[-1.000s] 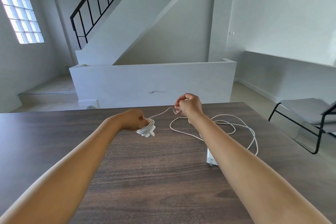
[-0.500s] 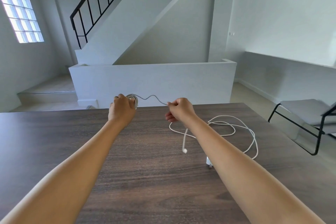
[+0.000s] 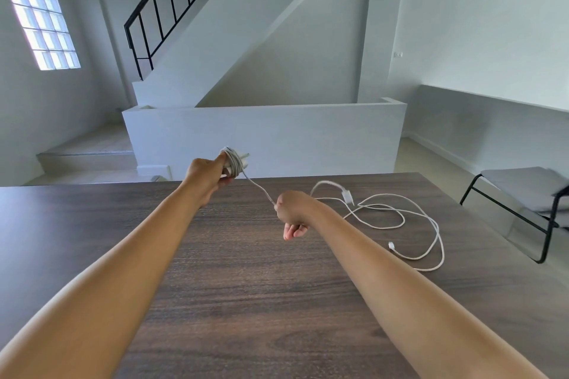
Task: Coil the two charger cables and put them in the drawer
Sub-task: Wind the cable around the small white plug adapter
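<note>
My left hand (image 3: pixel 205 174) grips the first white charger cable, wound into a tight coil (image 3: pixel 233 162), and holds it up above the far edge of the dark wooden table (image 3: pixel 246 301). A short free tail (image 3: pixel 258 188) runs down from the coil to my right hand (image 3: pixel 292 212), which pinches it in a fist just above the tabletop. The second white cable (image 3: pixel 409 224) lies in loose loops on the table right of my right arm, with its adapter (image 3: pixel 348 195) near my wrist and its plug end (image 3: pixel 391 245) nearer me. No drawer is in view.
A black-framed chair (image 3: pixel 523 194) with a grey seat stands off the table's right edge. Beyond the table's far edge are a low white wall (image 3: pixel 277 138) and a staircase with a black railing (image 3: pixel 172 0).
My left hand turned and rose with the coil, which has taken up more cable. My right hand dropped toward the table, and the tail is shorter. The second cable's adapter shifted farther back.
</note>
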`<action>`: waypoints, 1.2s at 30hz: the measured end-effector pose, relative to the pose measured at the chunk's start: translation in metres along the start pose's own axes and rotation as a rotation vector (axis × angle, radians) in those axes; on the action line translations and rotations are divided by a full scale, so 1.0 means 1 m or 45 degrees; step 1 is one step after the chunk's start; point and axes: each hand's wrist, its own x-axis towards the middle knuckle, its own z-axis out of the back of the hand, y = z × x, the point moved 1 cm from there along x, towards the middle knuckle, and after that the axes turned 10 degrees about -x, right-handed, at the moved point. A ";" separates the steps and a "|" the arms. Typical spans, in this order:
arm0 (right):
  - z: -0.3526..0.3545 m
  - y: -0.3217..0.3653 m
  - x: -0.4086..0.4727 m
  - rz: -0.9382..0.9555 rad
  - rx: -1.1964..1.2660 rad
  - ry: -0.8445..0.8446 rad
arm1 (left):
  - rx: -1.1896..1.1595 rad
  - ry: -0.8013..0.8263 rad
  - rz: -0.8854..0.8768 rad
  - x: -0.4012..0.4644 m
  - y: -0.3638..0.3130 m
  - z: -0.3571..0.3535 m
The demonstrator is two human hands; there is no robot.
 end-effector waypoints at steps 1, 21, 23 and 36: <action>0.000 0.000 0.000 -0.006 0.024 -0.012 | -0.066 0.046 0.014 -0.002 -0.002 -0.003; 0.028 -0.035 0.006 0.629 0.035 -0.449 | 0.858 1.296 0.535 -0.038 -0.040 0.003; 0.032 -0.032 0.003 0.620 0.055 -0.450 | 1.146 1.195 0.524 -0.039 -0.035 -0.004; 0.014 -0.015 -0.003 0.614 0.418 -0.635 | 1.313 0.227 -0.463 -0.010 0.016 -0.002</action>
